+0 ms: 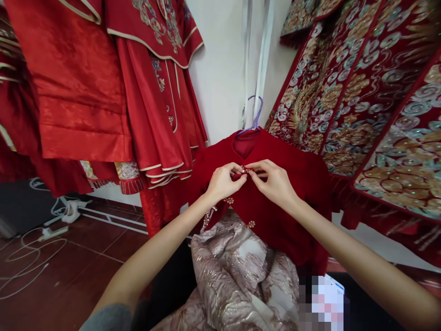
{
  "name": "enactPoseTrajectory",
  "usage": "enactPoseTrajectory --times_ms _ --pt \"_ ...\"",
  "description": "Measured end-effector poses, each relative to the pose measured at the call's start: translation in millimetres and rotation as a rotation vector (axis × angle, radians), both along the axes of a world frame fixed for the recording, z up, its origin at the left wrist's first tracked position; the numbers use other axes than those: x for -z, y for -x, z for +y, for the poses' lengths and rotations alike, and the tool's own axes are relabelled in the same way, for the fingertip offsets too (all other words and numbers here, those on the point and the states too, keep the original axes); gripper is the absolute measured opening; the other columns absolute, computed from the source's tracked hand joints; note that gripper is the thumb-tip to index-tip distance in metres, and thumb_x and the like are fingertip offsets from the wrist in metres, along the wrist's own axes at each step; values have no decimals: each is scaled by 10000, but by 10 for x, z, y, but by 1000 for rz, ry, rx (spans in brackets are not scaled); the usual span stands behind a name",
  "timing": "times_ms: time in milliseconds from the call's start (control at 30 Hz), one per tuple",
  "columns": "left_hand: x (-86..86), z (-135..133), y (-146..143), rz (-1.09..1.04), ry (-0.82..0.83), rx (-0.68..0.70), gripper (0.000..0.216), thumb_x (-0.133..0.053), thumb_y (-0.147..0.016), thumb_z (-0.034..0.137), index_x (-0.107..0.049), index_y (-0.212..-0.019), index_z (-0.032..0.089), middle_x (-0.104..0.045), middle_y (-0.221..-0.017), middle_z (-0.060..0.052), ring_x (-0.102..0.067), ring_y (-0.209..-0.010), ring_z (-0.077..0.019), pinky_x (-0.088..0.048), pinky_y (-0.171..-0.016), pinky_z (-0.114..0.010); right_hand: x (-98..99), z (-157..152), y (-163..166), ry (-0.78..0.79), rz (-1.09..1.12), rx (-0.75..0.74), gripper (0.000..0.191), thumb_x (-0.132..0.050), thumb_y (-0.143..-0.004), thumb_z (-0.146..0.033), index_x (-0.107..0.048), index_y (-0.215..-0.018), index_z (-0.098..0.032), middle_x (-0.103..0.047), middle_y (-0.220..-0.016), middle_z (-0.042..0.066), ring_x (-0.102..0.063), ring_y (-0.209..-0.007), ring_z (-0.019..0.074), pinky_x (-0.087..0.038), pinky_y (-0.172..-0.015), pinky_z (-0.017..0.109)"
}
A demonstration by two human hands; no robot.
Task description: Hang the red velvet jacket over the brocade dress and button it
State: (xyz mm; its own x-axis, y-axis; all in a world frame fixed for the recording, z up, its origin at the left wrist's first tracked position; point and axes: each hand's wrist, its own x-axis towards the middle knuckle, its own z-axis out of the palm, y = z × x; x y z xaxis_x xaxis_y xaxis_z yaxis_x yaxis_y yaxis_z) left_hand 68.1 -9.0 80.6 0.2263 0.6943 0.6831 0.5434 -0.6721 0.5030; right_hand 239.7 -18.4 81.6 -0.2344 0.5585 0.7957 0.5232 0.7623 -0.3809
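Note:
A red jacket (282,193) hangs in front of me on a purple hanger (255,120). My left hand (225,181) pinches the jacket's front edge near the upper chest. Meeting it there, my right hand (272,179) pinches a small shiny fastening (245,170) between thumb and fingertips; the fingers partly hide it. Below, beaded flower-like fastenings (251,224) sit along the parted front edges. Under the jacket a pale pink-silver brocade cloth (237,271) lies bunched over my lap.
Red embroidered garments (155,92) hang at left, and a heavily sequinned one (358,92) at right. White straps (262,55) run down to the hanger. A power strip (53,233) and loose cables lie on the tiled floor at left. A blurred-out pale item (327,299) is by my lap.

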Motion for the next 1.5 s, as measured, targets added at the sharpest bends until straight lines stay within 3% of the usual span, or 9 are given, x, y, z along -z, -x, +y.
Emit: enactPoseTrajectory --times_ms 233,400,633,1000,1333,1500 --pt "-110 -40 -25 204 -97 -166 116 -599 -786 276 -645 -855 195 -704 -837 -16 -639 -750 -154 -479 -669 -249 -4 82 -38 34 38 -50 182 -580 -847 -235 -693 -987 -205 -671 -952 39 -662 -821 153 -590 -739 285" --pt "-170 -63 -48 252 -71 -182 116 -610 -779 251 -670 -867 206 -713 -835 -22 -641 -733 -168 -483 -680 -264 10 132 -60 49 87 -65 159 -633 -821 -314 -699 -914 -203 -676 -910 36 -663 -794 153 -593 -735 299" --pt "-229 -15 -43 307 -95 -113 99 -603 -768 211 -692 -810 197 -702 -740 -27 -643 -697 -176 -472 -663 -261 51 188 -69 65 116 -66 221 -654 -800 -391 -693 -891 -194 -672 -903 49 -664 -786 166 -600 -744 335" --pt "-227 81 0 322 -150 20 115 -564 -758 163 -678 -754 175 -684 -742 -19 -611 -662 -141 -409 -615 -219 29 185 -15 -40 -9 -86 39 -557 -840 -207 -594 -853 -211 -591 -893 33 -598 -834 167 -531 -794 333" --pt "-333 263 45 380 -141 184 90 -577 -739 193 -656 -704 168 -614 -617 18 -514 -565 -103 -348 -572 -218 43 322 7 -40 -46 -117 99 -521 -787 -159 -522 -866 -220 -556 -899 33 -567 -849 183 -485 -803 339" --pt "-307 303 -28 321 -119 141 103 -566 -701 117 -638 -746 174 -617 -657 3 -536 -591 -124 -399 -600 -233 37 486 4 22 18 -119 100 -557 -742 -184 -520 -831 -211 -574 -883 24 -580 -812 169 -494 -790 336"
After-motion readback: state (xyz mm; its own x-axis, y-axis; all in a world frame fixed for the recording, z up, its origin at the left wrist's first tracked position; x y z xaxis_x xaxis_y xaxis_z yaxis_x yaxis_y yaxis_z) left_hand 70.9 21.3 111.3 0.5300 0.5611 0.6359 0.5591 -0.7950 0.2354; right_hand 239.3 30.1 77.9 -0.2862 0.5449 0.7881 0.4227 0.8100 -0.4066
